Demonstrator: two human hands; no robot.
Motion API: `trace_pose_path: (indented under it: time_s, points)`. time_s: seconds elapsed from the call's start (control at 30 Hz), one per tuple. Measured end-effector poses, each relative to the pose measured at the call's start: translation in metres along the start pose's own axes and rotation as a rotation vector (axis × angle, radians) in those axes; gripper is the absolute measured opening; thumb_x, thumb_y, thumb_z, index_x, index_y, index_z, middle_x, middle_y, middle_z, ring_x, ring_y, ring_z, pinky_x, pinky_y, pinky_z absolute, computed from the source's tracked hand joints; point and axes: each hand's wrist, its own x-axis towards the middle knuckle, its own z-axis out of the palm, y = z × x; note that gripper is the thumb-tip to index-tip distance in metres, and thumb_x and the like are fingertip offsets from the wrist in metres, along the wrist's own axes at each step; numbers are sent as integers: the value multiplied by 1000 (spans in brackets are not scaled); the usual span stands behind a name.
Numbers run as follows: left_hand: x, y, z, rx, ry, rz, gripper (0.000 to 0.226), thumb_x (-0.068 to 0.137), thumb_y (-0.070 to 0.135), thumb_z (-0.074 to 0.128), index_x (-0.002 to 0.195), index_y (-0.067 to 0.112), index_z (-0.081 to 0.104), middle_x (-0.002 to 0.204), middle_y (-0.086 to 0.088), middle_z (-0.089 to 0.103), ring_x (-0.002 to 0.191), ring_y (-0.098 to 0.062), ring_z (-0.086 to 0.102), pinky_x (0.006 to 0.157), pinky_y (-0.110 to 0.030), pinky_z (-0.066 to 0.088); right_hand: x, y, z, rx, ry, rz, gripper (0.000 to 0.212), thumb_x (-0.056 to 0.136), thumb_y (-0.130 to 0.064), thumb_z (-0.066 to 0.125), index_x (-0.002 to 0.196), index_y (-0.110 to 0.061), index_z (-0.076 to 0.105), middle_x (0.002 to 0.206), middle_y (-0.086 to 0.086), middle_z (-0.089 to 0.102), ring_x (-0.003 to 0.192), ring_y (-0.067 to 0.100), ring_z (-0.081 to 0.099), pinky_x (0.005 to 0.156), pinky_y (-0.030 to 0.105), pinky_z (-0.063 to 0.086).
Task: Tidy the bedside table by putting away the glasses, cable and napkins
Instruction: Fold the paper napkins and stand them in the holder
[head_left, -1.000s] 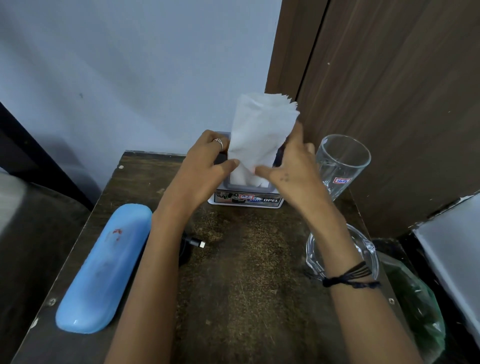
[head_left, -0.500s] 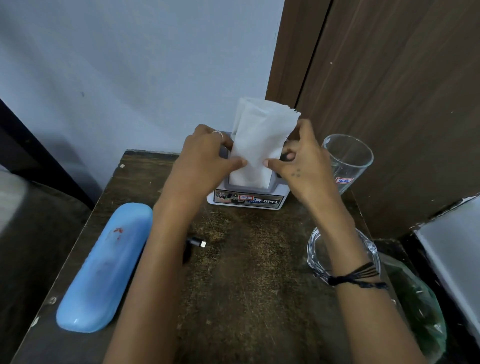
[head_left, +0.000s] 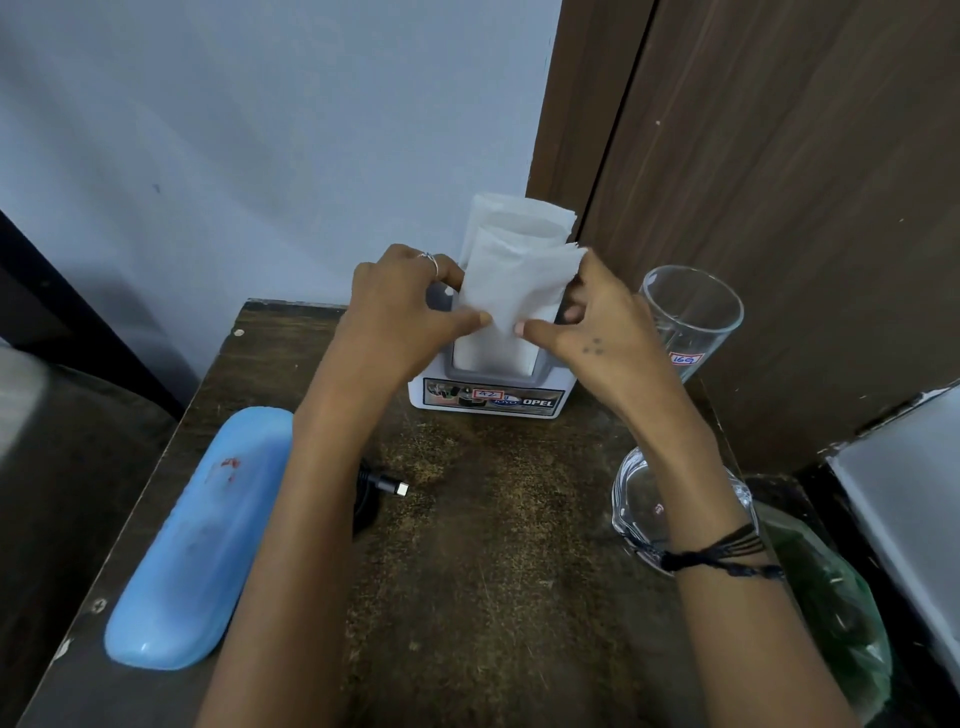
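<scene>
Both hands, left hand (head_left: 400, 312) and right hand (head_left: 597, 332), are pinching napkins (head_left: 511, 291) standing in an "OPEL" holder (head_left: 493, 397) at the worn brown counter's (head_left: 493, 571) twelve o'clock; at two o'clock a glass (head_left: 691, 317) is bearing a label, perhaps "169".

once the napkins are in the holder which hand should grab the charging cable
Left, probably. The cable lies just beside the left forearm, while the right hand is across the table near the drinking glass.
</scene>
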Motion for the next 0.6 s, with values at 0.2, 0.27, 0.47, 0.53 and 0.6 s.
trace_pose_path:
  time_s: [0.2,0.27,0.47,0.53,0.6]
  points:
    - [0,-4,3,-37,76,-35,18,77,23,71,91,12,70,115,-11,59,115,-32,49,94,-40,43,-2,-3,0,81,85,-71,31,79,-15,71,99,-22,49,81,2,66,72,12,47,67,27,40]
    - [0,-6,6,-12,74,-63,19,77,25,71,89,11,71,113,-12,59,115,-32,48,94,-48,44,-2,-1,7,33,104,-89,29,79,-16,71,99,-20,49,82,4,66,79,18,47,69,33,41]
    - [2,-10,4,56,7,-57,19,78,27,69,92,15,68,117,-9,56,120,-30,43,90,-31,30,-2,0,-1,83,58,-47,32,79,-16,71,104,-18,51,84,-4,67,70,-3,54,65,13,44]
    - [0,-8,4,29,36,-62,14,77,24,70,88,14,69,112,-6,56,118,-30,43,95,-39,36,-2,0,-2,108,76,-54,32,79,-14,72,102,-19,50,74,-11,64,60,-7,52,57,7,40]
    - [-2,-4,6,23,59,-81,6,77,21,69,80,17,68,103,-2,55,114,-30,43,97,-48,38,-2,4,3,58,106,-72,31,78,-14,71,100,-19,49,74,-6,64,66,2,53,65,22,45]
